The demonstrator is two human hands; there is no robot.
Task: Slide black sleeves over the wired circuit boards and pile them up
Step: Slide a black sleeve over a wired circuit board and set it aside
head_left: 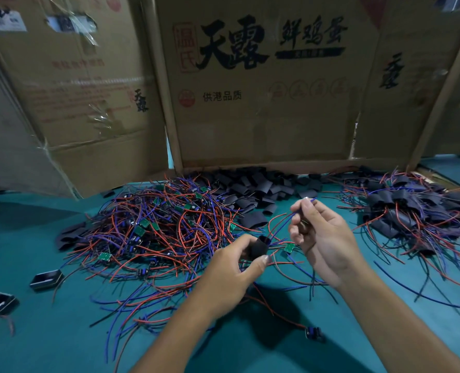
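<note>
Cardboard panels (pixel 264 84) stand upright along the bench's far edge, printed with large black characters and walling off that side. The bench (pixel 35 332) is covered in a smooth teal surface, with open room along its near edge and toward the near left corner.

Left of centre lies a loose tangle of unsleeved circuit boards (pixel 148 224), small green rectangles trailing thin red and blue wires. Against the cardboard at the far edge sits a heap of empty black sleeves (pixel 253 187), short, flattened, matte tubes. Toward the far right corner is the pile of sleeved boards (pixel 404 211), dark wrapped lumps with wires fanning outward. Two small black open-topped trays (pixel 46 279) rest near the left edge.

Above the bench's middle, the left hand (pixel 231 273) grips a black sleeve (pixel 260 247) between thumb and curled fingers, its round mouth open toward the right. Wires enter that mouth. The right hand (pixel 323 238) pinches the blue wire ends (pixel 304 204) between thumb and forefinger, raised above the sleeve. A green board (pixel 288 248) shows just beside the sleeve, between the two hands.
</note>
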